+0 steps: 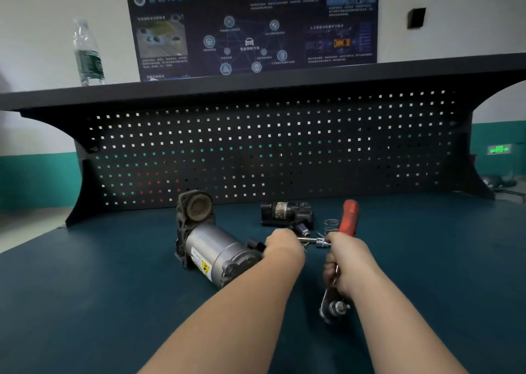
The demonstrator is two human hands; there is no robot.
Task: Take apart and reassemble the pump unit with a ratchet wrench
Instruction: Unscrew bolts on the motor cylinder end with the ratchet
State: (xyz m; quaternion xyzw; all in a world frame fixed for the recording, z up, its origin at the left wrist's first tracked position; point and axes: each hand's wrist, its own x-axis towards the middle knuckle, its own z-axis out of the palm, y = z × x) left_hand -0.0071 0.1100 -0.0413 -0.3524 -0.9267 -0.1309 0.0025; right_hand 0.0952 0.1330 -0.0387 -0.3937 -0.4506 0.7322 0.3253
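Pump unit point(212, 248): metal, likely heavy, rigid; best steadied by its barrel. My right hand point(343, 262) grips the ratchet wrench point(341, 248) mid-shaft. My left hand's point(280, 244) fingers are hidden; grip unclear.

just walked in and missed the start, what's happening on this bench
A person is working on a grey cylindrical metal pump unit lying on its side on the dark teal bench mat. The right hand grips a red-handled ratchet wrench, its steel head pointing down toward the person. The left hand holds a slim silver extension bar with a socket beside the pump's near end. A black detached pump part and a thin wire spring lie behind the hands, so disassembly looks under way.
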